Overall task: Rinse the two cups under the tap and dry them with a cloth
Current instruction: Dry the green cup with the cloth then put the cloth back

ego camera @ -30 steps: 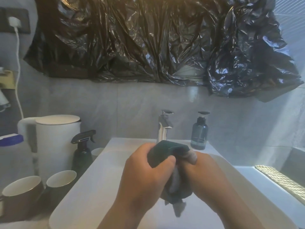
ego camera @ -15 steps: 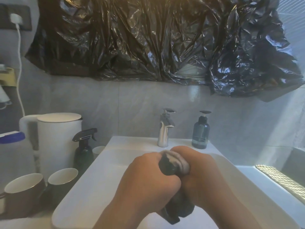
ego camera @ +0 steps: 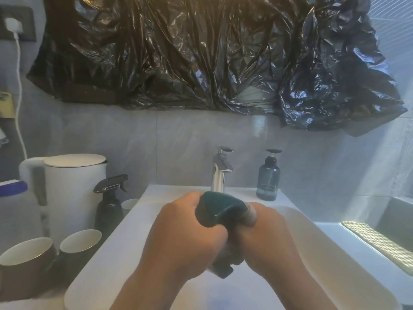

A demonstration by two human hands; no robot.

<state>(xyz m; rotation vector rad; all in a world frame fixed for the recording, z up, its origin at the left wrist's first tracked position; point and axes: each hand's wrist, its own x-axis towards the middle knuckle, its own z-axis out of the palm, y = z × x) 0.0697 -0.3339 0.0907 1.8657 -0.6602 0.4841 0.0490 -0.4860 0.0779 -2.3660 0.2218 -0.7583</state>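
Over the smooth white sink (ego camera: 107, 260), the left hand (ego camera: 187, 231) and right hand (ego camera: 266, 233) both clench one dark green cloth (ego camera: 220, 209), bunched into a soft wad. Two round cups (ego camera: 24, 260) (ego camera: 78, 245), dark outside and white inside, stand side by side left of the sink.

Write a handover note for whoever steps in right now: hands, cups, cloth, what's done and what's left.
The left hand and right hand both grip the dark green cloth, bunched between them over the sink.
The near cup and far cup stand upright left of the sink, unheld.
No water visible at the tap.
Rinsing done: cannot tell. Left: dry both cups.
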